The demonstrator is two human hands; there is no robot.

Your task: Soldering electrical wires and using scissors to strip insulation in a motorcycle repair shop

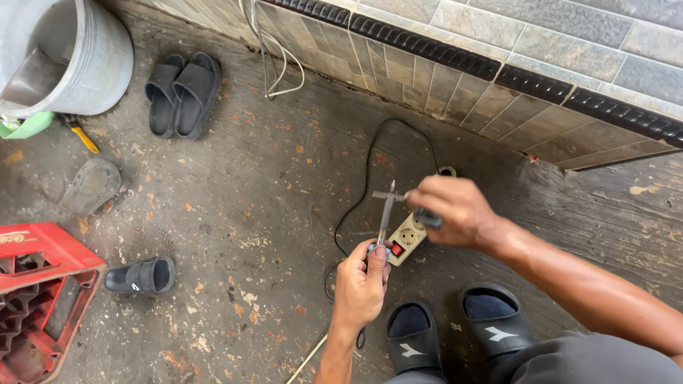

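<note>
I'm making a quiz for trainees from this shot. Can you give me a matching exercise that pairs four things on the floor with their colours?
Things:
1. crate
2. bucket
3. power strip
4. pair of sandals

Colours:
A. black
B. cream with a red switch
C. red
D. grey

Pairs: 1-C, 2-D, 3-B, 4-A

Worn floor [270, 178] bears black slippers [183, 94], power strip [405, 240], red crate [43, 284], bucket [85, 57].
</note>
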